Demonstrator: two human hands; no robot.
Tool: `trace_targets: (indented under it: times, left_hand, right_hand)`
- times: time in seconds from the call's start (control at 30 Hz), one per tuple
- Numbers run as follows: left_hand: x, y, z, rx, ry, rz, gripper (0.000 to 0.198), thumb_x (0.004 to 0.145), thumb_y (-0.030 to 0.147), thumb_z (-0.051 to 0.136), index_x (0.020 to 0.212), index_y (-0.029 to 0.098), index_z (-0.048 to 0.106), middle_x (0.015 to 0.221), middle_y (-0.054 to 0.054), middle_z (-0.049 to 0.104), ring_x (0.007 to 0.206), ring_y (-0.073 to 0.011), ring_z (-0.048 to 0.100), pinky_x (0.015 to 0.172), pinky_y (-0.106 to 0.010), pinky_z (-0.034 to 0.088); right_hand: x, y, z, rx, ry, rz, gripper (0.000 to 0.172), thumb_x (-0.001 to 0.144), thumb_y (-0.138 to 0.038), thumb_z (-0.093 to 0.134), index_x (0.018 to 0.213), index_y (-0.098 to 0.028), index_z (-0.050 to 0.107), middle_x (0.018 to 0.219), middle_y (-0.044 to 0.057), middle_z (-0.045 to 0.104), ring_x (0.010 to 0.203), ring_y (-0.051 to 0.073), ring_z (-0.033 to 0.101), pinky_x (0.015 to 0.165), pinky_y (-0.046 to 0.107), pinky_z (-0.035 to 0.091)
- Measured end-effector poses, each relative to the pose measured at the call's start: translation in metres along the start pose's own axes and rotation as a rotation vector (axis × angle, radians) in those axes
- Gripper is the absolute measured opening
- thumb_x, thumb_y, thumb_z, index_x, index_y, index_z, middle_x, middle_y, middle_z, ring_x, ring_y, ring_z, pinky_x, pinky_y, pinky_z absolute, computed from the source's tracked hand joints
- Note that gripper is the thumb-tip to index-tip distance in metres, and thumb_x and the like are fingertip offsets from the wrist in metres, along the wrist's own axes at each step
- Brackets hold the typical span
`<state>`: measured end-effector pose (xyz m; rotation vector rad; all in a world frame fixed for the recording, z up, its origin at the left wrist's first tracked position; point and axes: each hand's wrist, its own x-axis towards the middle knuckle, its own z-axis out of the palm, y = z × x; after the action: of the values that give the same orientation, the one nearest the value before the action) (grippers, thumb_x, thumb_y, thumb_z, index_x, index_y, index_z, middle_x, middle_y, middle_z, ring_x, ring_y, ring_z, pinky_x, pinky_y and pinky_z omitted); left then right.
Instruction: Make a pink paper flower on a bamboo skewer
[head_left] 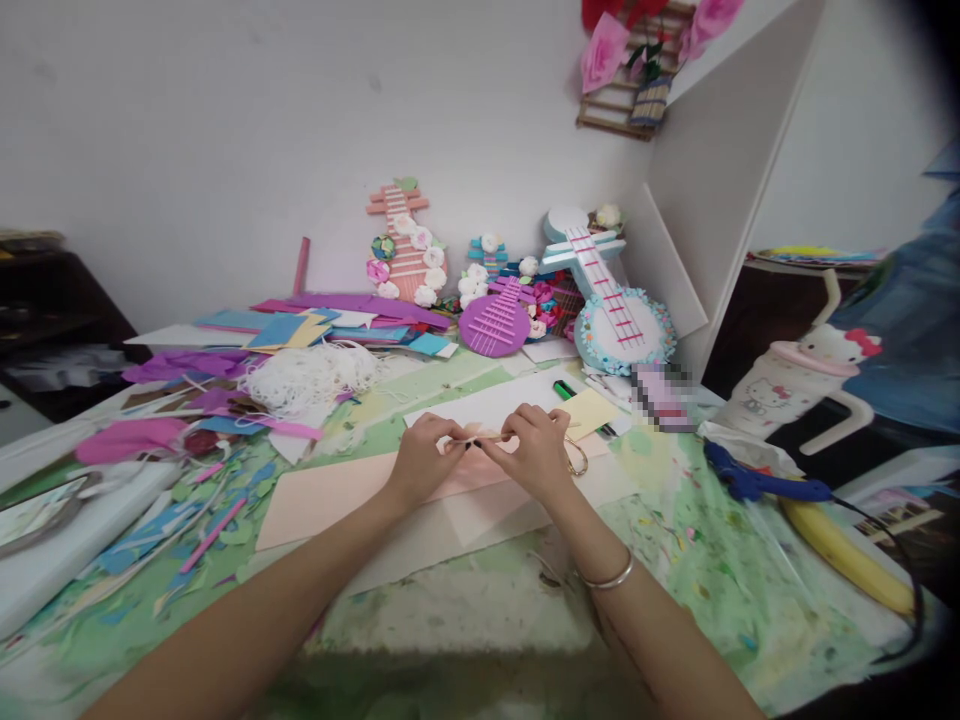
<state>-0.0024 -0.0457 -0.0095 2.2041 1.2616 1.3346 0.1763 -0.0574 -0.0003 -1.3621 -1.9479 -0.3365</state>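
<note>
Strip [491, 436], narrow and pale peach, is stretched between two hands above the middle of the worktop [675, 590], well in from its left and right edges. The left hand [426, 455] has thumb and forefinger closed in a pinch on one end; the right hand [531, 448] pinches the other end the same way, its remaining fingers loosely curled. The fingertips of the two hands nearly meet, and whether the strip is folded or rolled there is too small to tell.

Below the hands lies a peach sheet [322, 495], its length running parallel to the near edge, with white paper [469, 400] on the side toward the far edge. A yellow sheet [592, 410] and a green marker [562, 390] lie just beyond the right hand, and a gold-coloured loop [577, 460] shows beside it.

Along the far edge stand a pink lute-shaped craft [409, 262], a purple one [495, 325] and a light-blue one [626, 330]. White cord [307, 380] is heaped toward the far left corner. Near the right edge lie a blue glue gun [757, 475] and a banana [847, 555].
</note>
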Motion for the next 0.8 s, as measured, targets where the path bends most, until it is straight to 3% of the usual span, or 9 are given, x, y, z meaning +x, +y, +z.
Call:
trace_targets:
  times: [0.43,0.8]
  left_hand:
    - [-0.0003,0.0017,-0.0005,0.049,-0.022,0.078,0.002,0.071,0.019,0.062,0.071,0.019,0.064,0.071,-0.003,0.067,0.076,-0.0183,0.057,0.070,-0.030,0.045]
    - [0.0015,0.0024,-0.0032,0.003,-0.043,0.050,0.002,0.072,0.020,0.064,0.071,0.020,0.066,0.071,-0.003,0.067,0.076,-0.0181,0.057,0.071,-0.030,0.045]
  right_hand:
    - [-0.0002,0.0026,0.0024,0.007,0.010,0.018,0.028,0.075,-0.042,0.059,0.063,-0.017,0.053,0.071,0.001,0.055,0.076,0.016,0.049,0.079,0.035,0.019]
    - [0.0004,0.0027,0.0007,0.024,0.020,-0.007,0.029,0.076,-0.044,0.058,0.066,-0.017,0.051,0.071,0.000,0.054,0.073,0.014,0.049,0.081,0.035,0.019]
